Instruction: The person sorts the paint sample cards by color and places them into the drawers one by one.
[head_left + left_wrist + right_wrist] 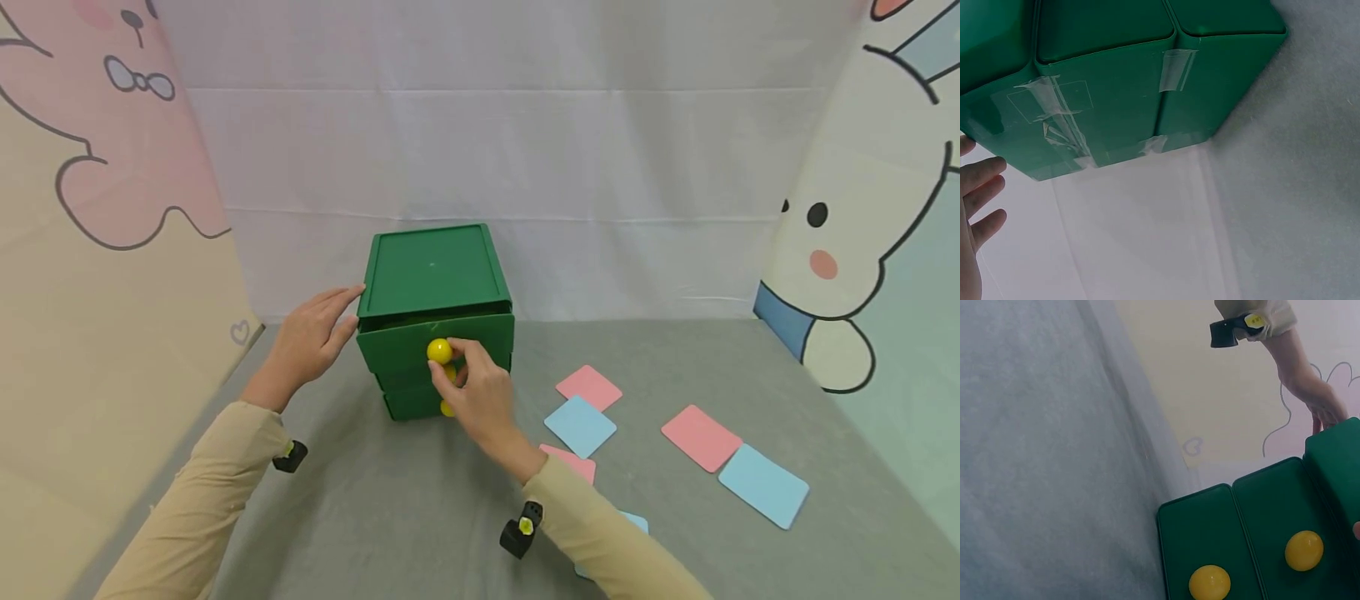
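Note:
A small green drawer cabinet stands on the grey cloth, three drawers high. Its top drawer sticks out a little past the lid. Thumb and fingers of my right hand pinch the round yellow knob of that drawer. In the right wrist view, the two lower drawers look flush, each with a yellow knob. With fairly straight fingers, my left hand touches the cabinet's upper left side. Clear tape crosses the seams on that side in the left wrist view.
Right of the cabinet, pink cards and blue cards lie on the grey cloth, some partly under my right forearm. A white curtain hangs behind the cabinet. Printed cartoon panels flank both sides.

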Action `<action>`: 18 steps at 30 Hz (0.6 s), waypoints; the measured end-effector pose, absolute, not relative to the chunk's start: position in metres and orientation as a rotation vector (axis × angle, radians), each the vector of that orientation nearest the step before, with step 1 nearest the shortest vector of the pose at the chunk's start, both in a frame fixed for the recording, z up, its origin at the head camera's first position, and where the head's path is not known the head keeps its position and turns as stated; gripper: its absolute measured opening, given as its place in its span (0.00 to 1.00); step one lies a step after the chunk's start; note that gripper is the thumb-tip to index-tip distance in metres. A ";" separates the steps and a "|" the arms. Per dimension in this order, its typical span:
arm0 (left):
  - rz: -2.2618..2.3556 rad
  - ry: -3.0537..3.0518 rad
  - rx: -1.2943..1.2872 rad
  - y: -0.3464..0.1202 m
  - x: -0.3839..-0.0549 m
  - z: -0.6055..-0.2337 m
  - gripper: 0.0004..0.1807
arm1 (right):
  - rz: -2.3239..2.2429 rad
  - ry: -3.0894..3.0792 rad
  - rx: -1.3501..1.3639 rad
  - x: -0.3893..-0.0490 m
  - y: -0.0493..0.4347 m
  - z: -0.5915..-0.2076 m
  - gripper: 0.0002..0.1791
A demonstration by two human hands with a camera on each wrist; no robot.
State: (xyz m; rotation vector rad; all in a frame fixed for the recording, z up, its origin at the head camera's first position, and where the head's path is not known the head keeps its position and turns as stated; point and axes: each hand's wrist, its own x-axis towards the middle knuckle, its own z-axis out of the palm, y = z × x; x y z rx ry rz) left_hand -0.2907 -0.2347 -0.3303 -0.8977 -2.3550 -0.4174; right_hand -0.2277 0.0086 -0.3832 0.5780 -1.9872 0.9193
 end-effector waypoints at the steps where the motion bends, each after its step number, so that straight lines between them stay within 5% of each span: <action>1: -0.420 -2.355 -0.897 -0.235 -0.291 -0.330 0.25 | 0.914 -1.990 0.578 -0.229 0.009 -0.383 0.17; 18: -0.427 -2.414 -0.861 -0.233 -0.287 -0.327 0.25 | 0.896 -2.068 0.529 -0.245 0.006 -0.376 0.15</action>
